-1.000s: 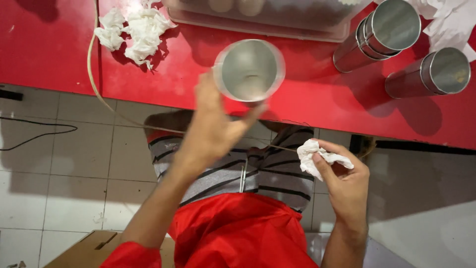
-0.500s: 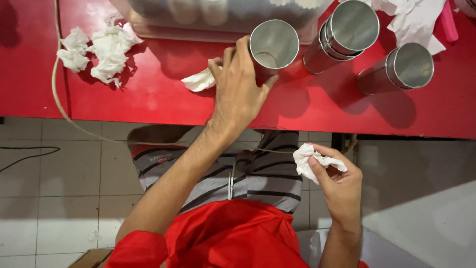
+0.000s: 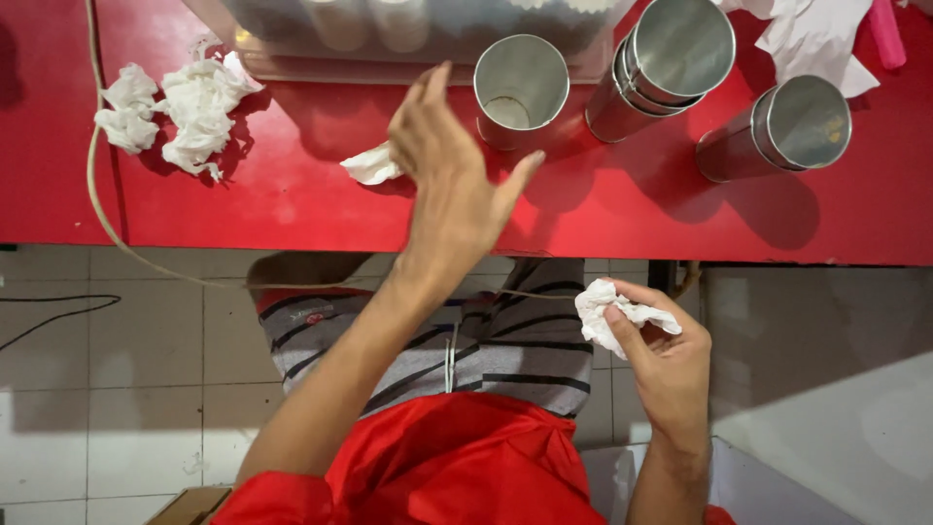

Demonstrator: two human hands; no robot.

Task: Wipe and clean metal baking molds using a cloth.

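Observation:
My left hand (image 3: 449,180) hovers open over the red table (image 3: 292,209), fingers spread, just left of a shiny metal cup (image 3: 520,89) that stands upright on the table. A small crumpled white tissue (image 3: 371,165) lies on the table beside that hand. My right hand (image 3: 659,355) is lower, off the table above my lap, and pinches a crumpled white tissue (image 3: 607,316) between thumb and fingers.
Two stacked metal cups (image 3: 671,63) and another metal cup (image 3: 792,126) stand to the right. Used tissues (image 3: 180,107) are piled at the left. A clear plastic container (image 3: 408,34) sits at the back. White paper (image 3: 812,39) lies at the far right. A cord (image 3: 97,209) hangs off the table's edge.
My left hand carried the metal cup to the table, set it down beside the other cups and let go; it is now open. My right hand kept holding its tissue.

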